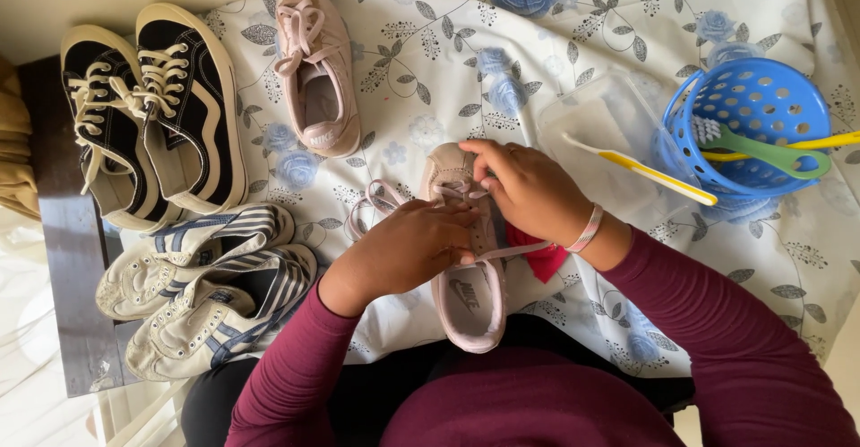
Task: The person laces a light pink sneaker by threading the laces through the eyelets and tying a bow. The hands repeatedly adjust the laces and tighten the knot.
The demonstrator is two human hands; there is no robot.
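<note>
Both hands rest on 1 pink sneaker (466, 259) that lies in front of the person on the flowered cloth (573, 44). The right hand (528, 187) is over the toe half of the shoe, and its fingers (479, 153) are curled together on the pink lace (376, 198) near the front eyelets; it seems to pinch the lace, but the exact contact is hidden under the fingers. The left hand (408, 245) lies across the middle of the shoe, fingers bent and pressed on the upper, so it holds the shoe steady from the left side. Whether it also grips a lace end I cannot tell.

The long axis of the shoe runs almost straight away from the person: the heel opening is near the body, the toe points to the far side of the table. A loose loop of lace goes out to the left of the toe, so the left hand is nearer to this loop, while the right hand is nearer to the eyelets. Another strand runs to the right, under the right wrist, near a red cloth (542, 259).

Further out, the second pink sneaker (313, 71) lies beyond, toe away. At the left stand 2 black sneakers (152, 116) and 2 white striped sneakers (206, 286). At the right there is a clear plastic tub (600, 133), a yellow-handled brush (645, 171) on its edge, and a blue basket (761, 107) with a green brush (761, 150) inside.
</note>
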